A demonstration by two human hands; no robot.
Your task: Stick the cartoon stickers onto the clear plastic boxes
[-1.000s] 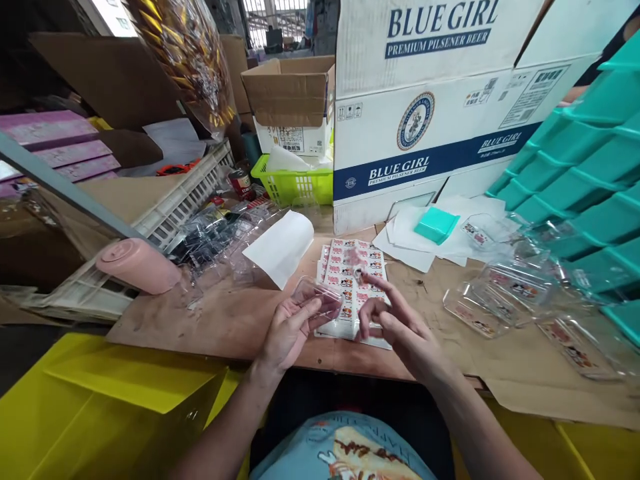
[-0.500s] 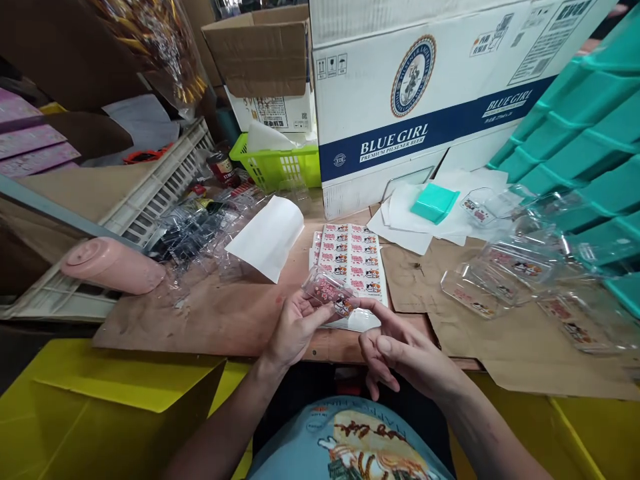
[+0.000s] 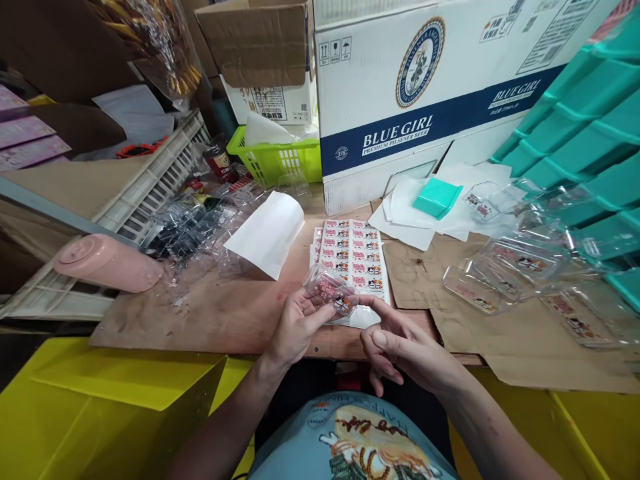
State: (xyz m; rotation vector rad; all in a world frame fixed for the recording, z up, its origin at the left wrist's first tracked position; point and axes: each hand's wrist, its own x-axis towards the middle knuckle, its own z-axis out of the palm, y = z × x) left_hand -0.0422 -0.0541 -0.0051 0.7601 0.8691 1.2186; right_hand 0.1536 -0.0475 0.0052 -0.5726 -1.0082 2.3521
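My left hand (image 3: pixel 295 327) is closed on a small clear plastic box (image 3: pixel 327 288), thumb in front and fingers behind. A sticker with pink lettering and a cartoon cat lies across the box. At the box's right end, the outstretched index finger of my right hand (image 3: pixel 400 340) touches the edge near the cat. The other fingers of that hand are loosely curled, apart from the thumb, and hold nothing. Just beyond the box lies a stack of sticker sheets (image 3: pixel 353 250) printed with the same lettering and cats.
Stickered clear boxes (image 3: pixel 515 270) lie on cardboard at the right, beside stacked teal trays (image 3: pixel 580 133). A pink bottle (image 3: pixel 107 263), clear plastic pieces (image 3: pixel 195 227) and a curled white sheet (image 3: pixel 267 233) are leftward. Behind stand a green basket (image 3: pixel 280 160) and a white carton (image 3: pixel 380 143).
The camera view has shifted slightly. My left hand keeps hold of the box, and my right index finger stays at its right end, with only slight finger movement.
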